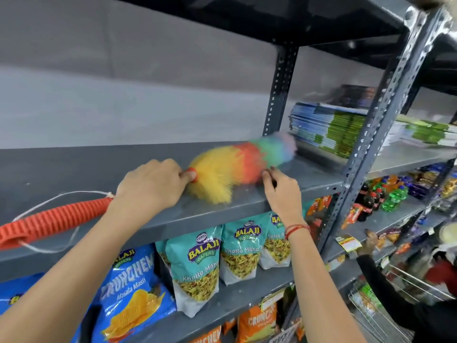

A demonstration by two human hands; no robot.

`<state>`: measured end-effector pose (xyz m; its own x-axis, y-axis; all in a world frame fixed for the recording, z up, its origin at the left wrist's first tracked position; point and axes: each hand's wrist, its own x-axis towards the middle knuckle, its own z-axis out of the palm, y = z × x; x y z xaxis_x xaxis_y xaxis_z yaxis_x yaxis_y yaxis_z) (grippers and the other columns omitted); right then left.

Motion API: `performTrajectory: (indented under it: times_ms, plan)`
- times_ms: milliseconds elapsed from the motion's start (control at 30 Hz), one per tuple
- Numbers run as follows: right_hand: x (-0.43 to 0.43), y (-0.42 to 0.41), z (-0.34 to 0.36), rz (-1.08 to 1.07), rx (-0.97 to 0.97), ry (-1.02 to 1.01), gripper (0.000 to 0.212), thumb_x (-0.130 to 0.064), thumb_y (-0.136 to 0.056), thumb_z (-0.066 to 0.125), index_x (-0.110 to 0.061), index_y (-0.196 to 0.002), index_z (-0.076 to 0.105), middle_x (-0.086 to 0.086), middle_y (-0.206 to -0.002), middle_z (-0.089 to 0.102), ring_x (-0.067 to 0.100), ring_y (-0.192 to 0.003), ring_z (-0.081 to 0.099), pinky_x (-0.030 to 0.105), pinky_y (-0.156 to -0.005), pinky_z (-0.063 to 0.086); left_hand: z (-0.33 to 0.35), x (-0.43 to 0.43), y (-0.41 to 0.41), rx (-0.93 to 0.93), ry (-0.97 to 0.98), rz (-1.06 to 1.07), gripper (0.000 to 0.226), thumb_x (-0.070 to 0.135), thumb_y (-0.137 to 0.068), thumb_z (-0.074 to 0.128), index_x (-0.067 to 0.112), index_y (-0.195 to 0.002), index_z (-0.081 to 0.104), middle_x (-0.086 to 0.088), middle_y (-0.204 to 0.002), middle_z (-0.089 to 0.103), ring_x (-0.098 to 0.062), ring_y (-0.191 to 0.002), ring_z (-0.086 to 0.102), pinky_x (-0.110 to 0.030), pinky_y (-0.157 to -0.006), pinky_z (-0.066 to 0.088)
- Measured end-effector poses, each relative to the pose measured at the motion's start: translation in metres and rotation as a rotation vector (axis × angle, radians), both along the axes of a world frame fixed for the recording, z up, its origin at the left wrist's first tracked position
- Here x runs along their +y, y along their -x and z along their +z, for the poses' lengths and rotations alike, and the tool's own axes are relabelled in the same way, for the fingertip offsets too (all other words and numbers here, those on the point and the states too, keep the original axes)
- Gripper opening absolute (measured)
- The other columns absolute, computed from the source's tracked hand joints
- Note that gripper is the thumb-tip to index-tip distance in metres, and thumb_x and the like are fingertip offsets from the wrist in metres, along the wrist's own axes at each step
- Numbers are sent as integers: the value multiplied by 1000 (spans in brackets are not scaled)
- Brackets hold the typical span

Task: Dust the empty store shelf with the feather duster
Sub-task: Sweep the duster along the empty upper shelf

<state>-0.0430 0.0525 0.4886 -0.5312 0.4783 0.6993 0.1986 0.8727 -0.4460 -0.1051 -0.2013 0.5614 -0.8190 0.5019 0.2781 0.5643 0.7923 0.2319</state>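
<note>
The feather duster (237, 162) has a fluffy head of yellow, red, green and pale blue that lies blurred on the empty dark grey shelf (86, 164). Its ribbed red handle (52, 220) with a white cord sticks out over the shelf's front edge to the left. My left hand (150, 183) is shut on the handle just behind the head. My right hand (282, 191) rests at the shelf's front edge, fingertips touching the head's red part, holding nothing.
A perforated grey upright (280, 90) stands at the back of the shelf, with stacked booklets (329, 129) to its right. Snack bags (197, 266) fill the shelf below. Bottles (371, 196) and another person's arm (378, 266) are at the right.
</note>
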Motion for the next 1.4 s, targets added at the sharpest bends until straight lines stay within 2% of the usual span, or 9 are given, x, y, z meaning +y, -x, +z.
performTrajectory:
  times_ms: [100,233,367,533,667,833,1000,1167,1400]
  plan:
    - [-4,2,-3,19,22,-52,37,-27,-93,47,-16,-58,47,18,-61,64,34,-58,57,28,-53,31,-9,16,-10,-37,16,-22,56,59,-93,31,14,-101,64,-16,-107,63,-37,-101,58,-42,-83,47]
    - [-10,-2,-11,32,134,-97,44,-24,-92,46,-17,-50,35,3,-43,38,22,-41,36,24,-45,16,-13,17,-12,12,31,46,56,56,-94,34,12,-113,63,-19,-113,61,-39,-104,57,-41,-81,45]
    - [-11,-1,-19,15,245,-112,47,-18,-93,50,-11,-47,45,-3,-43,36,17,-40,32,18,-42,11,-22,10,-15,101,32,82,58,57,-94,31,13,-113,63,-20,-110,61,-41,-102,57,-40,-76,43]
    - [-14,2,-31,-20,370,-160,42,-21,-93,42,1,-68,68,14,-59,69,29,-53,62,30,-59,48,-33,12,-26,165,15,18,56,55,-96,26,15,-110,63,-18,-107,63,-40,-99,59,-39,-76,45]
    - [-13,4,-32,-40,372,-156,45,-20,-94,41,1,-61,63,16,-54,64,29,-50,58,31,-58,46,-28,7,-23,146,32,23,54,54,-96,28,15,-109,63,-16,-105,63,-38,-97,60,-35,-68,36]
    - [-13,4,-36,-79,403,-172,44,-20,-93,42,4,-68,68,18,-67,72,32,-60,65,35,-63,51,-23,-7,-29,263,53,114,48,47,-98,30,10,-104,61,-15,-104,63,-37,-97,61,-33,-65,32]
    - [-15,6,-35,-76,437,-154,42,-17,-90,41,6,-70,69,20,-69,72,32,-63,66,35,-67,51,-20,-8,-35,293,51,57,49,46,-99,27,10,-101,61,-14,-103,64,-36,-96,62,-35,-69,43]
    - [-18,7,-32,-72,453,-134,42,-15,-89,38,4,-55,55,19,-51,57,30,-50,55,31,-59,35,-16,14,-37,198,62,-23,50,44,-100,26,8,-110,59,-15,-112,62,-35,-103,60,-37,-79,45]
    - [-20,5,-31,-57,450,-109,43,-17,-87,36,5,-74,71,22,-74,73,35,-69,68,35,-71,50,-12,13,-21,250,67,33,45,37,-101,29,8,-114,61,-15,-115,62,-35,-106,60,-37,-80,46]
